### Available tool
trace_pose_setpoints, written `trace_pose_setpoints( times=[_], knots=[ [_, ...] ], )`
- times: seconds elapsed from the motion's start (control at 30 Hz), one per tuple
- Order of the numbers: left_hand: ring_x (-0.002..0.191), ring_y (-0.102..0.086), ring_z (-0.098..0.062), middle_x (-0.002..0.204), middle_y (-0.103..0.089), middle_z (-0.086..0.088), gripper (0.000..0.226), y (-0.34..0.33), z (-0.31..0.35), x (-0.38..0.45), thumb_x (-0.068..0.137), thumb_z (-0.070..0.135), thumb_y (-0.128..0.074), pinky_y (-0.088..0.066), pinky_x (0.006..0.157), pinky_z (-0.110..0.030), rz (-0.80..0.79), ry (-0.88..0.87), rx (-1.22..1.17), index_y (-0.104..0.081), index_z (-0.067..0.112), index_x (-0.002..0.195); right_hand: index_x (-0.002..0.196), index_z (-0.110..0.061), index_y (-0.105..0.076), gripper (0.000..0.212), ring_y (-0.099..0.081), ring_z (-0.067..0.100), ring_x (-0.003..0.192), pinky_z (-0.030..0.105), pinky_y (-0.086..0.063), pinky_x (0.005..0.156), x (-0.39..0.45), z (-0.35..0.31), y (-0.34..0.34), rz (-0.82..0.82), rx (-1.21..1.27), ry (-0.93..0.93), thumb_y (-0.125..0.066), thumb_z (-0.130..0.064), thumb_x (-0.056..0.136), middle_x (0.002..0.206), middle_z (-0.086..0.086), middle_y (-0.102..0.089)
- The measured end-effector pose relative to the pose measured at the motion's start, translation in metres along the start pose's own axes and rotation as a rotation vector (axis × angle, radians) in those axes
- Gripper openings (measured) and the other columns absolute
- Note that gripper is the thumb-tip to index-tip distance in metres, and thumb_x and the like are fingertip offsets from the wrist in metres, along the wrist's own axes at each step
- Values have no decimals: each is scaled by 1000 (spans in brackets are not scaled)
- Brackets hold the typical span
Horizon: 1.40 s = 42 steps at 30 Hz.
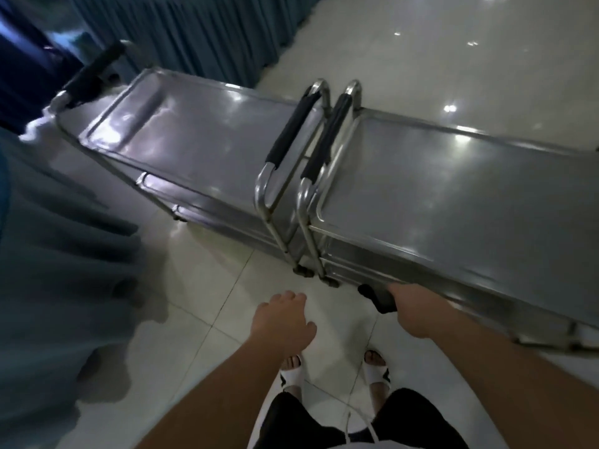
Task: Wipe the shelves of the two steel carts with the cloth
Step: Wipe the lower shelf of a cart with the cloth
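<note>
Two steel carts stand end to end on the floor, their black-padded handles point(293, 131) almost touching in the middle. The left cart's top shelf point(201, 137) and the right cart's top shelf point(453, 196) are bare and shiny, and lower shelves show beneath their near edges. My right hand point(413, 311) is by the near edge of the right cart, below its top shelf, closed on a dark cloth point(376, 298). My left hand point(282, 320) hangs over the floor in front of the carts, fingers loosely apart, holding nothing.
Teal pleated drapes hang at the left point(58, 254) and along the back point(194, 30). The floor point(453, 53) is glossy pale tile. My feet in white sandals point(291, 372) stand just in front of the carts. Another padded handle point(94, 72) sticks up at the left cart's far end.
</note>
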State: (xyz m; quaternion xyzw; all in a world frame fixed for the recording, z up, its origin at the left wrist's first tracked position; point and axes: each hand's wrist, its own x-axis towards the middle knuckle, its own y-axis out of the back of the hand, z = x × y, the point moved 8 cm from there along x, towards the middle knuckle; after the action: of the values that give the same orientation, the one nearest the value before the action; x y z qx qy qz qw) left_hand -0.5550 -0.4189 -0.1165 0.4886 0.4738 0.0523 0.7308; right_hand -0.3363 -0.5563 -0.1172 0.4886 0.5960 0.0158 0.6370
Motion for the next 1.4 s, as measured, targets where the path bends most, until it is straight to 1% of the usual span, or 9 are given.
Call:
trace_pose_setpoints(
  times=[0.17, 0.47, 0.67, 0.87, 0.93, 1.03, 1.17, 1.27, 1.4],
  knots=[
    [136, -48, -27, 153, -48, -3, 64, -11, -39, 55, 97, 53, -45, -43, 105, -46, -91, -108, 104, -41, 24, 154, 110, -23, -55, 24, -59, 15, 84, 26, -43, 67, 17, -11, -25, 14, 103, -189, -56, -6, 93, 97, -3, -59],
    [136, -49, -29, 154, -47, -6, 66, -35, -52, 140, 99, 52, -46, -44, 106, -48, -128, -166, 127, -37, 23, 158, 134, -22, -53, 47, -64, 27, 100, 44, -56, 92, 87, -40, -51, 43, 301, -228, -55, -2, 92, 112, 6, -64],
    [133, -52, -31, 154, -50, -3, 68, -70, -52, 220, 94, 55, -52, -45, 103, -46, -65, -80, -97, -38, 32, 156, 132, -22, -55, 44, -58, 26, 90, 38, -47, 76, 156, -19, -73, 181, 348, -258, -52, -2, 92, 102, 2, -57],
    [101, -66, -30, 127, -62, 0, 71, -105, -67, 309, 84, 56, -56, -57, 84, -43, 82, 26, -361, -38, 34, 149, 134, -22, -54, 44, -57, 25, 91, 37, -50, 81, 237, -2, -102, 245, 372, -221, -52, -3, 95, 109, 3, -61],
    [93, -65, -22, 123, -58, 7, 68, -110, -68, 336, 87, 56, -56, -51, 74, -33, 151, 4, -365, -40, 32, 149, 129, -22, -54, 40, -61, 27, 95, 43, -54, 88, 263, -1, -105, 266, 357, -180, -53, -3, 93, 109, 4, -62],
    [96, -65, -18, 123, -64, 5, 62, -103, -77, 362, 89, 62, -61, -45, 76, -29, 388, -18, -485, -48, 29, 139, 126, -17, -55, 36, -63, 29, 96, 48, -55, 86, 299, -2, -91, 415, 277, -78, -56, -4, 93, 108, 8, -63],
    [97, -62, -4, 106, -67, 16, 47, -90, -75, 373, 86, 71, -62, -45, 82, -27, 748, -207, -747, -61, 32, 114, 132, -17, -55, 40, -64, 32, 102, 44, -54, 82, 344, -7, -60, 659, 194, -37, -59, -7, 93, 115, 10, -64],
    [80, -63, 4, 84, -67, 21, 29, -92, -65, 384, 87, 63, -66, -45, 69, -11, 808, -351, -994, -62, 35, 92, 134, -19, -54, 52, -65, 33, 105, 46, -57, 85, 375, -23, -55, 726, 164, -14, -70, -11, 85, 118, 8, -64],
    [69, -66, 4, 71, -69, 19, 30, -98, -57, 398, 86, 57, -68, -47, 64, -9, 874, -431, -1256, -66, 28, 81, 127, -23, -60, 38, -68, 29, 101, 45, -59, 85, 415, -49, -76, 774, 231, 81, -65, -23, 90, 109, 4, -69]
  ],
)
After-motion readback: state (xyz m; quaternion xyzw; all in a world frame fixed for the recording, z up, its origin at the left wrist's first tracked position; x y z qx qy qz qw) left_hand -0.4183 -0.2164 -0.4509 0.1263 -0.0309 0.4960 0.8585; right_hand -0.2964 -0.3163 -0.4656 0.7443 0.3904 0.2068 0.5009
